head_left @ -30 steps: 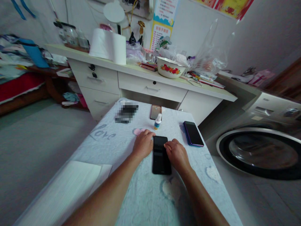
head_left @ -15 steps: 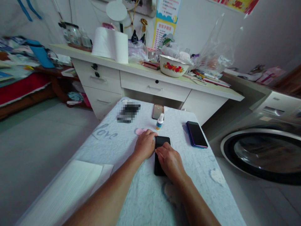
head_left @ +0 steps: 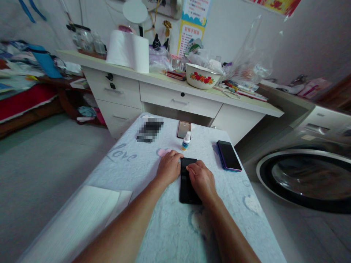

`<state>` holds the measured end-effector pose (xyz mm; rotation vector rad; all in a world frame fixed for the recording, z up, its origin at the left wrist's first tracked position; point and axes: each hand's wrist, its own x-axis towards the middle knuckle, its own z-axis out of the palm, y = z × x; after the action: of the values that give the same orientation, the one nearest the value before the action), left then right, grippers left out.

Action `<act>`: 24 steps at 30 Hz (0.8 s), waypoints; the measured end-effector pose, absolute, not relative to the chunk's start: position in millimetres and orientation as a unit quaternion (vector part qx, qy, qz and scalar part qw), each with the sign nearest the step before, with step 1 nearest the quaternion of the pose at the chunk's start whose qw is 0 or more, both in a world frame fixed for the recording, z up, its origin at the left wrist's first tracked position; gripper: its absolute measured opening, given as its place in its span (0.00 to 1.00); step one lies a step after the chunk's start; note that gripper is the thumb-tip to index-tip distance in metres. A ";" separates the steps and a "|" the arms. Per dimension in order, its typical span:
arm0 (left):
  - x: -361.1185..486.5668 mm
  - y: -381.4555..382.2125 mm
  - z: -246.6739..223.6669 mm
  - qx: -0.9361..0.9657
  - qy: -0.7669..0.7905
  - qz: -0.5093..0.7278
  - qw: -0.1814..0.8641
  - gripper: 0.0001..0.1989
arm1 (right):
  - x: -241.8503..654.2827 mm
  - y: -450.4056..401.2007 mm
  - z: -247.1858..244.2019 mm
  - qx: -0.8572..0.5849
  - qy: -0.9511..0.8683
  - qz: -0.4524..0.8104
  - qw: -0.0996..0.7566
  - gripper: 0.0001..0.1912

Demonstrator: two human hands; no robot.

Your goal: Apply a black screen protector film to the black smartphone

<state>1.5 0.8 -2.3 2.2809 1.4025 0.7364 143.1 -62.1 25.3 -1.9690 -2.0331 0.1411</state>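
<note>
A black smartphone lies flat on the cloth-covered table, screen side up. At its upper left edge rests my left hand, fingers bent and pressed against the phone's side. My right hand is closed above the screen with its fingertips pinched together. Whatever those fingers hold, if anything, is hidden. Just beyond the phone stands a small white spray bottle with a blue and yellow label. Behind the bottle lies a flat phone-sized item with a brownish edge.
Another phone in a blue-purple case lies at the table's right. A blurred-out dark object is at the far left. A white sheet-like stack lies front left. Beyond are a white desk and a washing machine.
My right hand has moved right across the phone's screen, uncovering more of its left part. My left hand keeps its place at the phone's edge.
</note>
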 end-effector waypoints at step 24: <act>2.2 0.1 -1.8 0.805 0.504 0.254 0.183 0.16 | 168.2 -68.3 27.4 -0.736 -0.662 0.023 0.139 0.12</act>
<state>2.2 0.1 -1.8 2.2713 1.4227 0.7156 168.2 -68.3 27.4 -2.1293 -1.9131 0.0665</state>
